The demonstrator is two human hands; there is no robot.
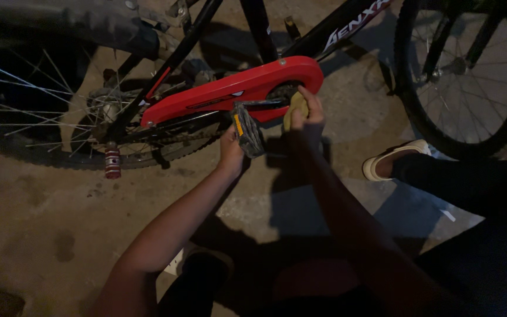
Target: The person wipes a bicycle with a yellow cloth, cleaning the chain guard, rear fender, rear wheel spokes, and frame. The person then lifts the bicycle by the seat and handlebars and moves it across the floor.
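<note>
fingers (311,104) at chain guard (236,89) edge, rag-pinching

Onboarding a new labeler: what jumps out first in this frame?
The bright red chain guard on the black bicycle frame, upper middle, stands out against the dim concrete floor. Just below it, the left hand grips the pedal, while the right hand presses a yellowish cloth at the guard's front end. A red axle peg juts from the rear wheel, left.
</note>
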